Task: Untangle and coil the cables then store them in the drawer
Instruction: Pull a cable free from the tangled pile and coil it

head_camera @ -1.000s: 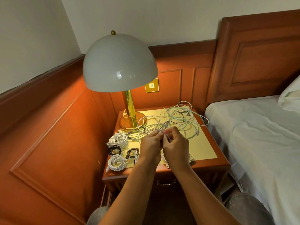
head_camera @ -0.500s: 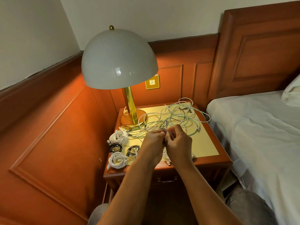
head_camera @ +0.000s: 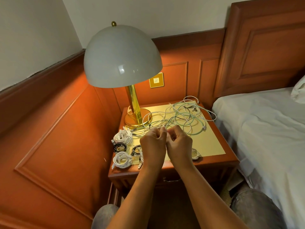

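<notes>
I pinch a white cable (head_camera: pixel 165 130) in both hands (head_camera: pixel 166 146). Several coils (head_camera: pixel 123 147) lie finished at eight o'clock on the surface (head_camera: pixel 212 144); the tangle (head_camera: pixel 181 118) at one o'clock remains, the drawer (head_camera: pixel 171 179) unopened.

no readable text, labels, brands or numbers anywhere, brass wall plate (head_camera: pixel 156 80) behind the lamp (head_camera: pixel 122 58) bears only a plain white square, its marking too small to read
</notes>
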The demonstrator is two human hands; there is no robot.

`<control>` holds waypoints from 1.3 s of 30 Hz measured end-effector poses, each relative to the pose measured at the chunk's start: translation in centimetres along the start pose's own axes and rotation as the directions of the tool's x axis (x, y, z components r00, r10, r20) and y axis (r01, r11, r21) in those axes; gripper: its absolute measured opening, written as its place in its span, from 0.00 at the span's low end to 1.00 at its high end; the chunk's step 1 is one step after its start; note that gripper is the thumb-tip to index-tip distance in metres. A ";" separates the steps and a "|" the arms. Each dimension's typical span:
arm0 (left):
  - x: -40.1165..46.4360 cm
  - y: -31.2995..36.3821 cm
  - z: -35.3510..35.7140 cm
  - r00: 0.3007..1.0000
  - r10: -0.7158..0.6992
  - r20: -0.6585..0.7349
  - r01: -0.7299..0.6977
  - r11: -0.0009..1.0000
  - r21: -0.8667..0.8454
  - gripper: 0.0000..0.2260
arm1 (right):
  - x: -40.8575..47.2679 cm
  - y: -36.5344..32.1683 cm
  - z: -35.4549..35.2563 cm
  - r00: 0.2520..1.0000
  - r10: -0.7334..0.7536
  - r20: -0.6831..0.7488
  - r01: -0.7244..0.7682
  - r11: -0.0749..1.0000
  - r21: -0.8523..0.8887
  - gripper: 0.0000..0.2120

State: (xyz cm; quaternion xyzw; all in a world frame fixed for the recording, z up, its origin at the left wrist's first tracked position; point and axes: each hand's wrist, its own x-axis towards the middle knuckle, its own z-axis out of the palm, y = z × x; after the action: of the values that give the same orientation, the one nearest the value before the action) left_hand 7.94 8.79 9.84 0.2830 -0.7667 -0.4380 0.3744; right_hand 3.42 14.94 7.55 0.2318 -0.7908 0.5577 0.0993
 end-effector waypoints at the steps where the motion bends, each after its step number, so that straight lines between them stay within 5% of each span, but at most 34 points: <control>1: -0.1 0.1 -0.7 1.000 0.024 -0.013 -0.024 1.000 -0.007 0.17 | 0.4 0.1 -0.3 1.000 0.007 -0.006 -0.007 1.000 0.002 0.01; 4: 0.8 0.5 -3.3 0.991 0.134 0.028 -0.135 0.990 0.037 0.13 | 1.5 0.2 -2.0 0.999 0.012 0.052 -0.014 0.999 0.032 0.03; 6: 2.4 0.7 -4.6 0.940 0.219 0.262 -0.260 0.956 0.134 0.09 | 2.2 -0.1 -3.2 0.990 -0.015 0.139 0.009 0.999 0.046 0.03; 8: 3.8 0.6 -5.2 0.828 0.182 0.530 -0.319 0.931 0.177 0.22 | 2.5 -0.9 -4.1 0.977 -0.046 0.209 0.035 0.998 0.058 0.05; 12: 5.4 1.6 -5.5 0.661 0.023 0.750 -0.032 0.999 -0.003 0.20 | 2.6 -2.2 -5.1 0.960 -0.096 0.265 0.065 0.990 0.123 0.08; 18: 6.7 2.7 -6.1 0.652 -0.024 0.758 -0.013 0.999 0.042 0.11 | 2.4 -2.6 -5.7 0.932 -0.094 0.349 0.110 0.993 -0.028 0.08; 22: 7.2 2.8 -6.2 0.668 -0.062 0.742 0.147 0.988 -0.050 0.09 | 2.3 -2.9 -5.7 0.911 -0.109 0.397 0.145 0.988 -0.061 0.06; 29: 7.8 2.1 -6.1 0.874 -0.021 0.485 0.124 0.975 -0.183 0.08 | 1.8 -1.5 -5.0 0.927 -0.068 0.369 0.110 0.989 -0.095 0.06; 39: 5.9 0.1 -5.3 0.877 -0.034 0.479 0.118 0.982 -0.148 0.07 | 2.1 -0.9 -4.5 0.957 0.010 0.289 -0.021 0.999 0.033 0.14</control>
State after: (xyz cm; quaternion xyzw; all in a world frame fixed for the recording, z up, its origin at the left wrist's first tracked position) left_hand 9.02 1.94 13.67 0.1637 -0.7824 -0.5730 0.1810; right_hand 1.60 18.35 10.83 0.3061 -0.7887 0.5326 -0.0255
